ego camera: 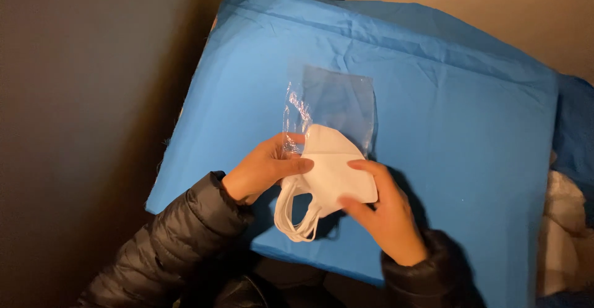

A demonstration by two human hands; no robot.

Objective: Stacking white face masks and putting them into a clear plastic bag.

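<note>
- The white folded mask (331, 172) sits near the middle of the blue cloth (458, 135), its upper tip tucked into the mouth of the clear plastic bag (337, 101), which lies flat on the cloth just above the mask.
- To handle this well, it seems best to keep the bag's mouth held apart at one edge while the other hand steers the mask straight along the bag's length, so the thin film does not bunch or crease.
- The white ear loops (297, 218) hang loose below the mask, toward the near edge of the cloth; they could snag on the bag's rim, so they look worth minding.
- The left hand (263, 169) is partly closed, thumb lying across the mask's left edge and fingers pinching the crinkled lower corner of the bag.
- The right hand (383, 212) is half open, index finger and thumb gripping the mask's lower right side.
- Pale crumpled material (566, 234) lies off the cloth's right edge.
</note>
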